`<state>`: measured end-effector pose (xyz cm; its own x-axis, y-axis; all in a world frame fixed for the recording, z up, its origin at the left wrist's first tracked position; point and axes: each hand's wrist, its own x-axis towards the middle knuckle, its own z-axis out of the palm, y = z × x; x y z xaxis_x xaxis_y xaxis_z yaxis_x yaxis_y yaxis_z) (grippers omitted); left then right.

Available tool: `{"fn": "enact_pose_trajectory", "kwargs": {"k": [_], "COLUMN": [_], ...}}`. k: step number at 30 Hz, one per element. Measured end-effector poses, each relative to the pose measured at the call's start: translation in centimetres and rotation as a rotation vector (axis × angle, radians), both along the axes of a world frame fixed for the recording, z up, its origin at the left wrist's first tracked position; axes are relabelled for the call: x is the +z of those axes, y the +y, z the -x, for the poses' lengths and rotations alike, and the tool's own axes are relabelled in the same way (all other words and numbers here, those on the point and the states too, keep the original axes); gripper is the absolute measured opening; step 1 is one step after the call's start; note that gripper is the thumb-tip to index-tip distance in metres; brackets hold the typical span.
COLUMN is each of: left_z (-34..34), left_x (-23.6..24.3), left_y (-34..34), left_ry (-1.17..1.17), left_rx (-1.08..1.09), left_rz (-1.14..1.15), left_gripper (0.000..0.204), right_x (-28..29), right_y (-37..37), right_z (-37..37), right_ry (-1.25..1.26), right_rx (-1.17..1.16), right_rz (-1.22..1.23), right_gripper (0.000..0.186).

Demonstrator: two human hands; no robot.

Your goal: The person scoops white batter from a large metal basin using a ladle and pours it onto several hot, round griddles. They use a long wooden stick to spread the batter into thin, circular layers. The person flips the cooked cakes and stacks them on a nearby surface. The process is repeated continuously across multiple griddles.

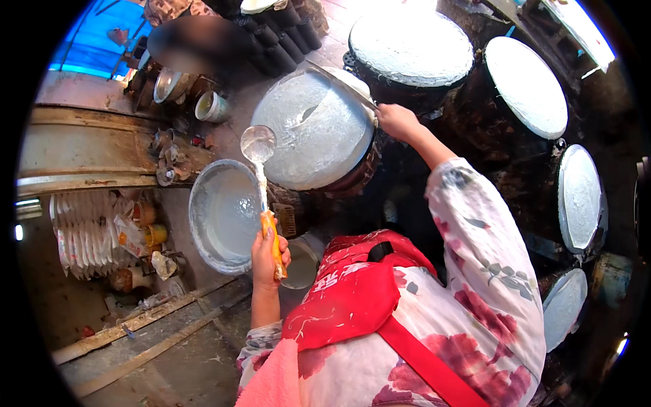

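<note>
My left hand [268,261] is closed around the orange handle of a ladle [258,144]. The ladle's round bowl is raised over the near left edge of a round pan top [308,139], and its stem is smeared with pale batter. My right hand [399,122] grips the end of a long, thin, flat blade [346,87]. This blade lies across the far right part of the pan top, where a thin whitish sheet [339,105] looks wrinkled and partly lifted. A wide metal basin [227,210] holding a pale liquid stands left of my lap, below the ladle.
Several dark drums with white round tops [410,47] curve around to my right. A bucket [303,261] sits beside my apron. At the far left are a small white pail [212,107], a wooden bench [95,149] and stacked white packets [85,230]. A person [180,10] is at the back.
</note>
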<state>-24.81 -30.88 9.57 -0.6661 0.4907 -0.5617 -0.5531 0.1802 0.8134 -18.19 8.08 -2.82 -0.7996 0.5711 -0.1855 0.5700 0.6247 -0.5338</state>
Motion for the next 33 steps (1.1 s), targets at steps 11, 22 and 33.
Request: {"fn": "enact_pose_trajectory", "kwargs": {"k": [11, 22, 33], "left_z": [0.9, 1.1, 1.6], "left_x": [-0.6, 0.4, 0.6], "left_y": [0.2, 0.4, -0.5], "left_ry": [-0.044, -0.091, -0.033], "left_rx": [0.035, 0.014, -0.025], "left_rz": [-0.032, -0.008, 0.064], "left_gripper": [0.032, 0.029, 0.029], "right_x": [-0.2, 1.7, 1.4], "right_y": [-4.6, -3.9, -3.5], "right_z": [-7.0, -2.0, -2.2], "right_ry": [0.063, 0.044, 0.01], "right_rx": [-0.23, -0.155, 0.036], "right_rz": [0.006, -0.041, -0.065], "right_gripper": [0.027, 0.016, 0.021]}}
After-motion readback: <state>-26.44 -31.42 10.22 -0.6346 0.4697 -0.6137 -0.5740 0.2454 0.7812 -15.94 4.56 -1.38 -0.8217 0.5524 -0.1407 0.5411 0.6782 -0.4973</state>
